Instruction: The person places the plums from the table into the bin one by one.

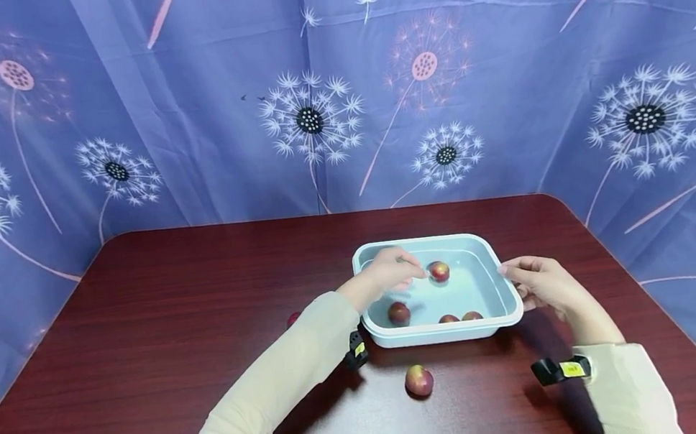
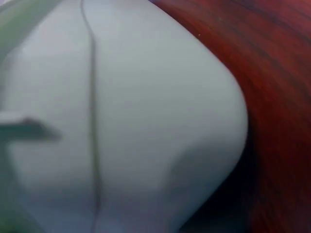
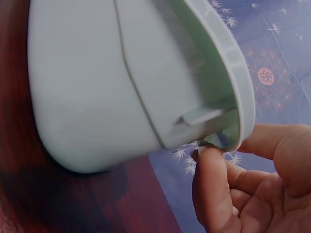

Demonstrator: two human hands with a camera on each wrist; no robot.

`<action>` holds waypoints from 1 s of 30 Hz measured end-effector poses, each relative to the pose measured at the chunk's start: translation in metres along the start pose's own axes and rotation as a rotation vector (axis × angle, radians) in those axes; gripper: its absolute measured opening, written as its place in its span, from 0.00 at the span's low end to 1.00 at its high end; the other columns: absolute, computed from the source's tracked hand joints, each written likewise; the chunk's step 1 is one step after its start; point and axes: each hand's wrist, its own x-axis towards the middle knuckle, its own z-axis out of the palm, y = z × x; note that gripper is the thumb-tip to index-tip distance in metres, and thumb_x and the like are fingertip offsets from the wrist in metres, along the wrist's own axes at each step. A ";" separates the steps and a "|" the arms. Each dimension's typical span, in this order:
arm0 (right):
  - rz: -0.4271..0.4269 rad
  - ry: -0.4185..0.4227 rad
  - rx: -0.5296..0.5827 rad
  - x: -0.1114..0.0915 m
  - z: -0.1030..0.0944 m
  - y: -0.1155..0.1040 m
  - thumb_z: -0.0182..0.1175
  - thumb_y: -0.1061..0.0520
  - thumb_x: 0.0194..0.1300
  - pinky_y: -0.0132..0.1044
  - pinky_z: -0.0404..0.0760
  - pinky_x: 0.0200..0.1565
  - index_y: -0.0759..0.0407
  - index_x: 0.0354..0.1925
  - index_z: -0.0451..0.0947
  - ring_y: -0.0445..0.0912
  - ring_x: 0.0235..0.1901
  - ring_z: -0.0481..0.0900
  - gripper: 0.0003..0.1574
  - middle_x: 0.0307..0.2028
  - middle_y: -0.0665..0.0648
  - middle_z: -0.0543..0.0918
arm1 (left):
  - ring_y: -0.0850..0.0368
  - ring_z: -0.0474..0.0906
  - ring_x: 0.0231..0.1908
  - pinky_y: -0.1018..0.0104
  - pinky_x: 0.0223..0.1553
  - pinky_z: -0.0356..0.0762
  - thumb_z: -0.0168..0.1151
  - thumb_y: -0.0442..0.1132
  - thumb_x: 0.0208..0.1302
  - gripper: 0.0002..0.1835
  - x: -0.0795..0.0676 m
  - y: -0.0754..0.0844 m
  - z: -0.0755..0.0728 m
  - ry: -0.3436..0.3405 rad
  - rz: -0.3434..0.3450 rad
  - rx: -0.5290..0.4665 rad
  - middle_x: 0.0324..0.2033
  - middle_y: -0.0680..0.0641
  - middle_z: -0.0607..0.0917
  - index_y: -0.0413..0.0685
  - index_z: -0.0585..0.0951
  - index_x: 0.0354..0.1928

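A pale blue plastic basin (image 1: pixel 453 333) stands on the table with several red-yellow plums inside. My left hand (image 1: pixel 390 270) reaches over its left side, fingertips right beside one plum (image 1: pixel 439 271) and not wrapped round it. Another plum (image 1: pixel 399 313) lies below that hand in the basin, and two more sit partly behind the front wall. At the basin's right end my right hand (image 1: pixel 542 284) pinches the rim between thumb and fingers; the right wrist view shows this grip (image 3: pixel 243 179) from below. The left wrist view holds only the basin's outer wall (image 2: pixel 160 97).
One plum (image 1: pixel 419 380) lies on the table in front of the basin. Another plum (image 1: pixel 294 318) shows partly behind the left sleeve. The dark red wooden table (image 1: pixel 200 286) meets a blue dandelion-print curtain (image 1: pixel 212 118) at the back and sides.
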 end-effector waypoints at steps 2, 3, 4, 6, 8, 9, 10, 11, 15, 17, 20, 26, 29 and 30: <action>0.002 -0.001 -0.007 0.000 0.000 0.000 0.53 0.52 0.70 0.36 0.83 0.28 0.76 0.53 0.69 0.38 0.21 0.76 0.27 0.23 0.45 0.78 | 0.42 0.78 0.51 0.58 0.52 0.78 0.66 0.34 0.57 0.18 0.000 0.001 -0.001 -0.003 0.015 -0.018 0.46 0.41 0.80 0.37 0.77 0.49; 0.003 0.000 -0.013 -0.001 0.000 0.000 0.53 0.52 0.70 0.36 0.83 0.28 0.76 0.53 0.69 0.38 0.21 0.77 0.27 0.23 0.45 0.79 | 0.42 0.78 0.52 0.57 0.52 0.78 0.66 0.35 0.57 0.19 -0.001 0.002 -0.002 -0.008 0.023 -0.023 0.46 0.41 0.80 0.37 0.77 0.51; 0.004 0.000 -0.015 -0.001 0.000 0.000 0.53 0.52 0.70 0.37 0.83 0.28 0.77 0.54 0.68 0.38 0.21 0.77 0.28 0.23 0.45 0.79 | 0.42 0.78 0.52 0.57 0.53 0.77 0.66 0.35 0.57 0.21 -0.002 0.002 -0.002 -0.015 0.033 -0.025 0.47 0.42 0.80 0.37 0.76 0.52; 0.005 0.001 -0.017 -0.002 -0.001 0.000 0.53 0.52 0.70 0.37 0.83 0.28 0.77 0.54 0.68 0.38 0.21 0.77 0.28 0.24 0.45 0.79 | 0.42 0.77 0.52 0.57 0.53 0.77 0.66 0.36 0.58 0.22 -0.004 0.005 -0.003 -0.030 0.059 -0.011 0.47 0.42 0.80 0.37 0.75 0.54; 0.001 0.001 -0.018 -0.002 -0.002 0.000 0.53 0.52 0.70 0.37 0.83 0.28 0.77 0.54 0.68 0.38 0.22 0.77 0.28 0.24 0.45 0.79 | 0.42 0.77 0.51 0.56 0.52 0.77 0.66 0.36 0.58 0.22 -0.007 0.008 -0.004 -0.037 0.086 0.011 0.47 0.42 0.80 0.38 0.75 0.54; -0.001 -0.001 -0.018 -0.002 -0.002 0.000 0.53 0.52 0.70 0.37 0.83 0.28 0.77 0.54 0.68 0.38 0.22 0.77 0.28 0.24 0.45 0.79 | 0.43 0.78 0.51 0.56 0.52 0.78 0.67 0.37 0.58 0.22 -0.009 0.010 -0.005 -0.036 0.099 0.027 0.46 0.43 0.80 0.38 0.75 0.53; -0.003 -0.003 -0.016 -0.001 -0.002 0.000 0.53 0.52 0.70 0.37 0.83 0.28 0.77 0.54 0.68 0.38 0.22 0.77 0.28 0.24 0.45 0.79 | 0.44 0.78 0.50 0.56 0.51 0.78 0.67 0.36 0.57 0.22 -0.010 0.011 -0.005 -0.034 0.112 0.039 0.46 0.43 0.80 0.38 0.75 0.53; -0.004 -0.004 -0.014 -0.001 -0.002 0.000 0.53 0.52 0.70 0.36 0.83 0.28 0.76 0.54 0.68 0.38 0.22 0.77 0.27 0.24 0.45 0.79 | 0.45 0.78 0.49 0.56 0.50 0.79 0.67 0.36 0.57 0.21 -0.012 0.012 -0.006 -0.029 0.121 0.054 0.46 0.43 0.80 0.39 0.75 0.52; -0.013 -0.012 -0.003 0.000 0.000 0.000 0.53 0.52 0.70 0.36 0.83 0.27 0.75 0.52 0.69 0.38 0.22 0.77 0.26 0.23 0.45 0.79 | 0.50 0.79 0.46 0.55 0.49 0.79 0.68 0.35 0.56 0.20 -0.018 0.016 -0.010 -0.007 0.138 0.094 0.47 0.41 0.81 0.40 0.76 0.51; -0.013 -0.013 0.001 -0.001 0.001 0.001 0.53 0.52 0.70 0.36 0.83 0.27 0.75 0.52 0.70 0.37 0.21 0.77 0.26 0.23 0.45 0.79 | 0.51 0.79 0.45 0.54 0.49 0.79 0.68 0.35 0.56 0.19 -0.021 0.016 -0.012 -0.005 0.141 0.110 0.47 0.40 0.81 0.41 0.77 0.50; -0.014 -0.013 0.000 -0.001 0.001 0.001 0.52 0.52 0.70 0.36 0.83 0.27 0.76 0.52 0.69 0.37 0.21 0.77 0.26 0.23 0.45 0.79 | 0.51 0.79 0.45 0.54 0.50 0.79 0.68 0.35 0.55 0.21 -0.024 0.016 -0.015 -0.016 0.149 0.138 0.47 0.40 0.80 0.40 0.76 0.51; -0.011 -0.005 -0.016 0.000 0.001 0.001 0.53 0.52 0.70 0.36 0.83 0.27 0.77 0.53 0.68 0.37 0.21 0.77 0.28 0.23 0.45 0.79 | 0.49 0.79 0.47 0.62 0.44 0.80 0.69 0.36 0.55 0.22 -0.030 0.013 -0.020 -0.024 0.216 0.203 0.51 0.37 0.80 0.40 0.76 0.52; -0.009 0.000 -0.016 0.000 0.001 0.001 0.53 0.52 0.70 0.36 0.82 0.27 0.76 0.52 0.69 0.37 0.21 0.77 0.26 0.22 0.45 0.78 | 0.49 0.77 0.49 0.66 0.43 0.79 0.68 0.36 0.55 0.21 -0.033 0.011 -0.021 -0.017 0.269 0.224 0.51 0.37 0.79 0.40 0.76 0.50; -0.009 0.000 -0.013 0.000 0.001 0.001 0.53 0.53 0.70 0.35 0.82 0.26 0.75 0.51 0.70 0.37 0.21 0.77 0.25 0.22 0.45 0.78 | 0.49 0.77 0.50 0.67 0.44 0.79 0.68 0.36 0.55 0.20 -0.034 0.010 -0.022 -0.014 0.289 0.233 0.51 0.36 0.79 0.40 0.77 0.50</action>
